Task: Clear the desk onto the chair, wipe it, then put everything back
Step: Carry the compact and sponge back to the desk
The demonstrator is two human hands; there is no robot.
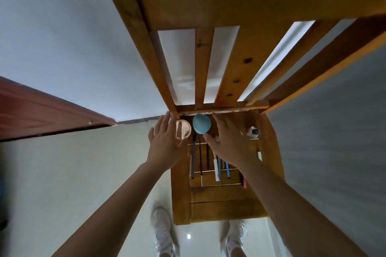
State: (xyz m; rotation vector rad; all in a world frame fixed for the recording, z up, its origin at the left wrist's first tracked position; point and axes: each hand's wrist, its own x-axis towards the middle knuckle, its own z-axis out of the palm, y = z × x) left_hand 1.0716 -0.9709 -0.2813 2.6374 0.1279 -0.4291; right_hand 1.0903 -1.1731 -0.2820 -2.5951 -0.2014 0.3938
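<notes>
Head: teal egg-shaped sponge (201, 123) on wooden chair (219, 204).

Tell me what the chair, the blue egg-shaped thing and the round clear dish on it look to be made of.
Chair: wood under a glossy amber varnish; grain and dark knots show on its back.
Blue egg-shaped thing: matte with no shine, likely soft foam, perhaps a sponge.
Round clear dish: transparent and shiny, either glass or clear plastic; the view cannot settle which.

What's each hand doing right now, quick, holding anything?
Left hand: open, fingers straight, beside the round clear container, gripping nothing.
Right hand: open, fingers spread over the pens, gripping nothing.
</notes>
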